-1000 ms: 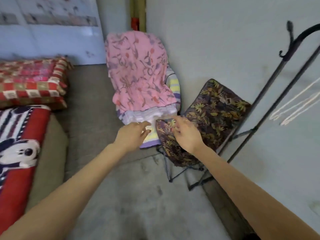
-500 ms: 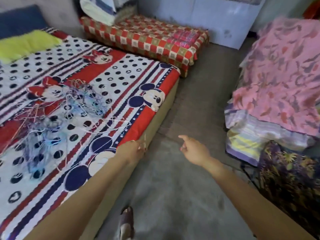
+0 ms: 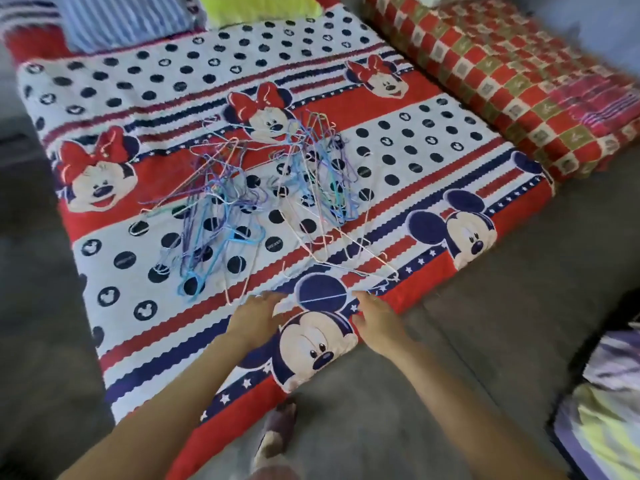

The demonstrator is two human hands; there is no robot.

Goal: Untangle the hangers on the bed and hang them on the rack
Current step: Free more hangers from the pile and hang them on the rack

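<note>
Reaching over the near edge of the bed (image 3: 433, 126), with its red, white and navy cartoon-mouse sheet, you have both bare hands low above the printed mouse face. Your left hand (image 3: 254, 318) has its fingers relaxed and slightly spread, fingertips near the bottom wire of a pale pink wire hanger (image 3: 349, 261); whether they touch it is too blurred to tell. Your right hand (image 3: 377, 320) lies beside it, fingers loosely extended toward the same wire, gripping nothing that shows. The tangled heap of thin wire hangers (image 3: 263, 188), blue, purple, white and pink, sits in the middle of the sheet in two loose clumps, well beyond your fingertips, with the pale pink one trailing out toward you. A red and olive checked folded quilt (image 3: 502, 81) lies along the far right side of the bed, striped and yellow-green pillows (image 3: 138, 19) at its head. Your foot (image 3: 277, 431) shows on the grey floor below
</note>
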